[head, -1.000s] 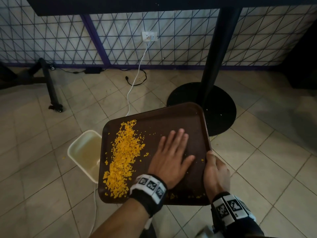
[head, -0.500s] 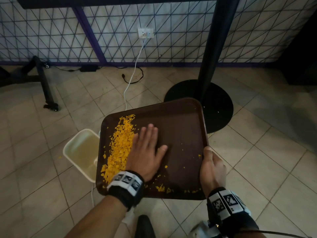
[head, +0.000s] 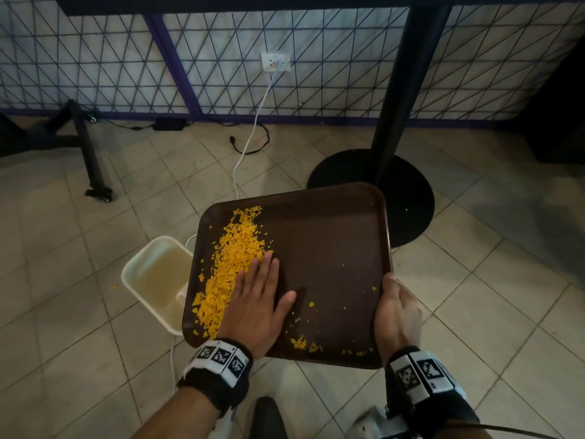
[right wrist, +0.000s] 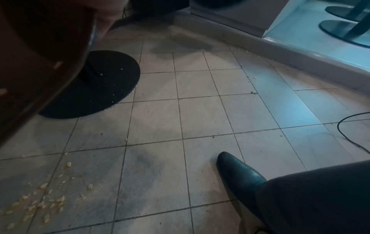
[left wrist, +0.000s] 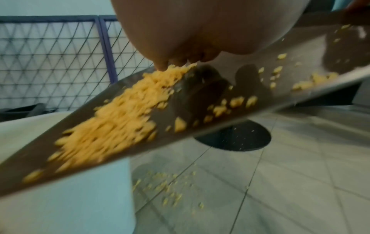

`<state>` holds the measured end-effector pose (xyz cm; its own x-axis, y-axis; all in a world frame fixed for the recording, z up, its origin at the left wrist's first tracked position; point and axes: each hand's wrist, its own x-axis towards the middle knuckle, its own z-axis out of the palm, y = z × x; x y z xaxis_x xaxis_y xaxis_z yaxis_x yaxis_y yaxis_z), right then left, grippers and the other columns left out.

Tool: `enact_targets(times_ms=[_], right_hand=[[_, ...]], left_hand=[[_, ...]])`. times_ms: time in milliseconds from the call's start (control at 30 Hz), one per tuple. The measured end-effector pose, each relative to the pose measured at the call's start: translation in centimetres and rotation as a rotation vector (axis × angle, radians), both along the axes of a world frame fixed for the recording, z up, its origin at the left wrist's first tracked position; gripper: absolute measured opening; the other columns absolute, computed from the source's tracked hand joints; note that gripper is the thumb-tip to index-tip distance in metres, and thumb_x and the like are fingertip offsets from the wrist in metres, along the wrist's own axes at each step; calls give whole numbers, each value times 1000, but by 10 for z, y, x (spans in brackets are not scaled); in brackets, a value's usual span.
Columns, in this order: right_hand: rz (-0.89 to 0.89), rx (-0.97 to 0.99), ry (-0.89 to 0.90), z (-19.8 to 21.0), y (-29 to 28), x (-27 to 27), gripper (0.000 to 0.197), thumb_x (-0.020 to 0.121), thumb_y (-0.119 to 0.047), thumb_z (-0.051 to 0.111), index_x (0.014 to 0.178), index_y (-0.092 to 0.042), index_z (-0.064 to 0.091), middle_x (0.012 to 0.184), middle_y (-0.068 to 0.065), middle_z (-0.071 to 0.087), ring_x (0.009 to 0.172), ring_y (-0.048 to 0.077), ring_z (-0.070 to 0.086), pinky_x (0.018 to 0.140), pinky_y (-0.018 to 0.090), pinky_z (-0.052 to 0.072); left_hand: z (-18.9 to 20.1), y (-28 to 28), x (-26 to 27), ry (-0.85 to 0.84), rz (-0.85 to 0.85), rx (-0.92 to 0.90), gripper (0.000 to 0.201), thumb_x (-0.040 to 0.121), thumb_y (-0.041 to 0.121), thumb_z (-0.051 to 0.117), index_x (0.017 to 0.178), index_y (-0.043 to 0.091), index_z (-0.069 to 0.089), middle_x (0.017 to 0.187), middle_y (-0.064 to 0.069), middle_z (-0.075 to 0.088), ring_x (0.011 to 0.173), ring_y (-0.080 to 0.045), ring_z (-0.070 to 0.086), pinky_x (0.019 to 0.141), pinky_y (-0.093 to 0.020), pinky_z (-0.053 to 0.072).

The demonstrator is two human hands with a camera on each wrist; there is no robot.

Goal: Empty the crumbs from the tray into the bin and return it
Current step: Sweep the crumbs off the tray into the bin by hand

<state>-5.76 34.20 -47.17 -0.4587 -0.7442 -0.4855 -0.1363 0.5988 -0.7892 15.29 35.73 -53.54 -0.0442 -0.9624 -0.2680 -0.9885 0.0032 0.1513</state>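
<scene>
Brown and glossy, the tray (head: 332, 248) hangs above the tiled floor (head: 474, 296), and we see it tipped down toward its left edge, which overlaps the rim of the cream bin (head: 152, 280) standing on the floor below. Our right hand (head: 397, 315) grips the tray's right edge, thumb on top of the rim and the fingers curled under it. Our left hand (head: 258, 299) lies flat on the tray's surface, fingers straight and together, their outer side pressed against the orange crumbs (head: 232, 264). The crumbs are heaped in a long band along the tray's left side, running from the far corner to the near one; a few loose bits lie along the near edge and toward the right.

The left wrist view is blurred, so we can only say the fingertips (left wrist: 162, 66) seem to meet the top of the pile there. Below the tray, scattered crumbs (right wrist: 40, 202) lie on the floor. A black shoe (right wrist: 236, 171) stands on the tiles, and the round black table base (head: 408, 198) sits beyond the tray.
</scene>
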Motion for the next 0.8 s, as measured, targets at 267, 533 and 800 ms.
enact_targets(times_ms=[267,533,800], right_hand=[[-30,-11,-30,-11,-2,9,50,85,-63,30,99,-30,64,104,9,68,95,29,63,93,52,49],[-31,17,-45,-14,-10,23,56,93,-55,28,116,-18,63,110,12,65,98,33,60,94,51,47],[-90,-29,-41,-21,-12,42,60,89,-61,30,112,-20,67,106,10,69,96,32,62,93,49,48]], left_hand=[[11,-5,-99,91,-550,-134,69,102,46,31,158,16,4,166,-3,-4,152,-22,-6,122,-46,-1],[-5,7,-6,37,-159,-72,64,102,55,3,156,21,-4,163,4,-15,150,-15,-16,122,-42,-2],[-4,26,-61,155,-484,-94,60,104,45,18,158,20,11,166,0,1,152,-22,-4,122,-45,-1]])
